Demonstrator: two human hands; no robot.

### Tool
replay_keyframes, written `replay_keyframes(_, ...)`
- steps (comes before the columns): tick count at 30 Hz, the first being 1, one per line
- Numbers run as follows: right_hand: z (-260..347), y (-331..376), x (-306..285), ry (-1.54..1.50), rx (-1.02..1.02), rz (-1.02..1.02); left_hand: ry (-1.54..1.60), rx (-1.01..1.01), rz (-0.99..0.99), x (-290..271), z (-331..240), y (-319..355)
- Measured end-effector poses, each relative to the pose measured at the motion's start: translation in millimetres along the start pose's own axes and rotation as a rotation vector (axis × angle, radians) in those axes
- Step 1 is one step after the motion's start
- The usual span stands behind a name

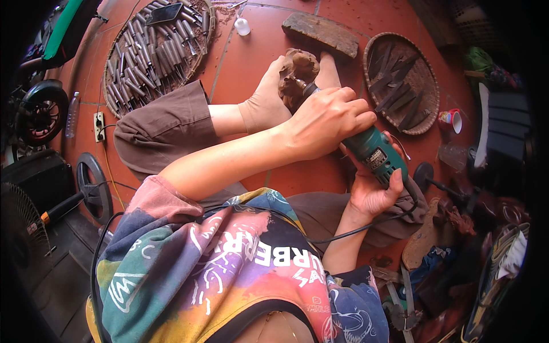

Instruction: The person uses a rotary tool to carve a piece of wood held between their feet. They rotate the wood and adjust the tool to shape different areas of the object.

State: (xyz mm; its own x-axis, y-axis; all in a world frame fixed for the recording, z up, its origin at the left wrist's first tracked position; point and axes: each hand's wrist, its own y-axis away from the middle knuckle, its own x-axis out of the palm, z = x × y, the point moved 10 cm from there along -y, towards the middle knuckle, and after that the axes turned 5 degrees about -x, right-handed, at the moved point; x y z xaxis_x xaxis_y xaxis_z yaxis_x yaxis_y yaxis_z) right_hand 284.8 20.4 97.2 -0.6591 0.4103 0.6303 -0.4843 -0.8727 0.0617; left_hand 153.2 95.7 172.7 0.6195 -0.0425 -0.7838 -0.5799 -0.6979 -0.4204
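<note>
A green die grinder (374,153) slants across the space in front of my legs, its dark nose pointing away to the left. My left hand (331,117) is wrapped over the front of its body. Lower down, my right hand (374,191) supports the rear from below, thumb along the casing. Between my bare feet (266,100) stands a carved brown wooden piece (297,71) with rounded, hollowed forms. The grinder's nose meets the near side of this carving; its bit is hidden there. A black cord (349,233) runs from the tool across my lap.
Chisels (154,57) crowd a round woven tray at far left, a phone on top. A wooden block (320,34) lies beyond my feet. Another basket (437,86) holds flat dark blades. Nearby are a cup (450,121), bottle (72,114), power strip (99,127) and fan (23,228).
</note>
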Motion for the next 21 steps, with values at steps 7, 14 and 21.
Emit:
replay_keyframes(7,7.5,-8.7,4.4,-0.013,0.013,0.004,0.000,-0.019,-0.035,-5.8,-1.2,-7.2)
replay_keyframes(14,15.7,-12.1,16.8,0.091,-0.027,0.034,0.060,-0.006,-0.126,-8.4,6.8,-6.5)
replay_keyframes(21,27.8,-17.1,31.6,0.169,0.021,0.069,0.105,-0.066,-0.171,-21.7,6.0,-6.9)
